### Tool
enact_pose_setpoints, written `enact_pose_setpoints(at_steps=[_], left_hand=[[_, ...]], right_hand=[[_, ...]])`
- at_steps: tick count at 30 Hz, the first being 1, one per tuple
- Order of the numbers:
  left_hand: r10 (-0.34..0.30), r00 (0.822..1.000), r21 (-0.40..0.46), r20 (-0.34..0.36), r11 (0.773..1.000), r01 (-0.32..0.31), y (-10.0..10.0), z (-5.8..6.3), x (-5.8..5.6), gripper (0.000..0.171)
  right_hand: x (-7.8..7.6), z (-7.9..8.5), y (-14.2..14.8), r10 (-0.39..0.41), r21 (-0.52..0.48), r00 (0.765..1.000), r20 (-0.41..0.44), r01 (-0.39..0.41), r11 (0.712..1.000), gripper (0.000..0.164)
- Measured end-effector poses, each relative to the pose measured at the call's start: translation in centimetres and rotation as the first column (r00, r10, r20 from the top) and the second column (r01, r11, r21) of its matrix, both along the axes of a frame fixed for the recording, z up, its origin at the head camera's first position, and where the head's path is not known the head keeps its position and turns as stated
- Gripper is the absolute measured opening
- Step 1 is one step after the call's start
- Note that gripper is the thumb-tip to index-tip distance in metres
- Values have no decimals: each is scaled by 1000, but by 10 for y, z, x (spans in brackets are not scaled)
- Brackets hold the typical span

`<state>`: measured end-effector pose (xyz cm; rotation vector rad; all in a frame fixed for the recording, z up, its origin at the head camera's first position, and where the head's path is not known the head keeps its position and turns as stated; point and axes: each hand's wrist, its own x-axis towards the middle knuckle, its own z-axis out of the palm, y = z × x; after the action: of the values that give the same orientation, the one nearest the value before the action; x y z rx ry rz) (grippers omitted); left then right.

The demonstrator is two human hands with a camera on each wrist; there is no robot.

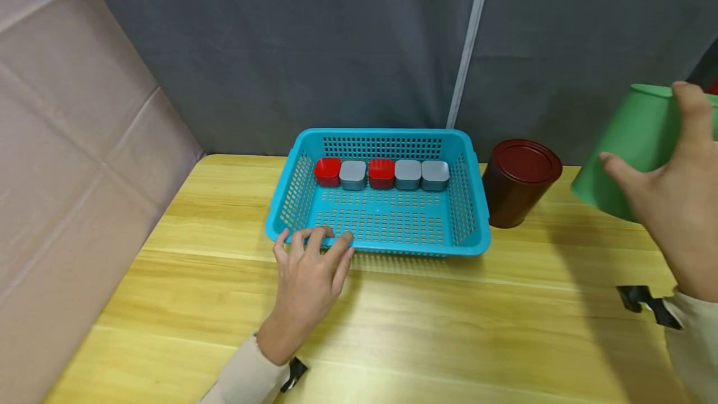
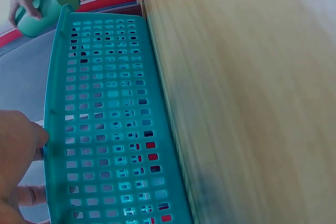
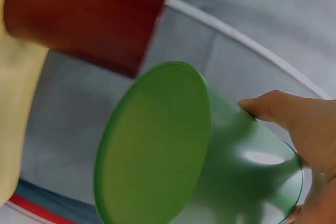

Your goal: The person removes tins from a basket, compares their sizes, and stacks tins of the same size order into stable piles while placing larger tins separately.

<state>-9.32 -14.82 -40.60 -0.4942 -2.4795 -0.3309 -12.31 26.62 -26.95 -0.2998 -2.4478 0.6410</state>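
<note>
A blue plastic basket [image 1: 377, 247] with slotted walls stands on the wooden table. At its front left my left hand [image 1: 307, 279] holds the rim, fingers bent over the edge and thumb at the outer side. Inside, along the back, sits a row of small rounded-square blocks, red [image 1: 382, 173] and grey [image 1: 408, 174]. Raised at the right, my right hand [image 1: 681, 186] grips a green tapered cup [image 1: 628, 158], thumb and fingers spread round its side. The cup's wide open end points down toward the table; its inside shows in the right wrist view.
A dark red can [image 1: 518, 192] stands upright close to the basket's right side. A grey curtain [image 1: 314, 48] with a pale strip hangs behind the table. Pale cloth [image 1: 73, 161] covers the left side. Part of a dark object [image 1: 708, 70] shows behind the cup.
</note>
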Motion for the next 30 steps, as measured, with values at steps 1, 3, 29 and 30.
enact_pose_setpoints(at_steps=[1,3,29,30], left_hand=[[0,1000,0,1,1000,0,0,0,0,16],[-1,1000,0,2,1000,1,0,0,0,16],[-5,1000,-2,-5,1000,5,0,0,0,17],[-6,1000,-1,-5,1000,6,0,0,0,17]], right_hand=[[-1,-3,3,-9,0,1000,5,9,1000,88],[-4,-8,7,-24,12,1000,7,24,1000,88],[-64,-97,45,-75,101,997,22,72,992,80],[-66,-99,45,-74,105,997,23,71,992,79]])
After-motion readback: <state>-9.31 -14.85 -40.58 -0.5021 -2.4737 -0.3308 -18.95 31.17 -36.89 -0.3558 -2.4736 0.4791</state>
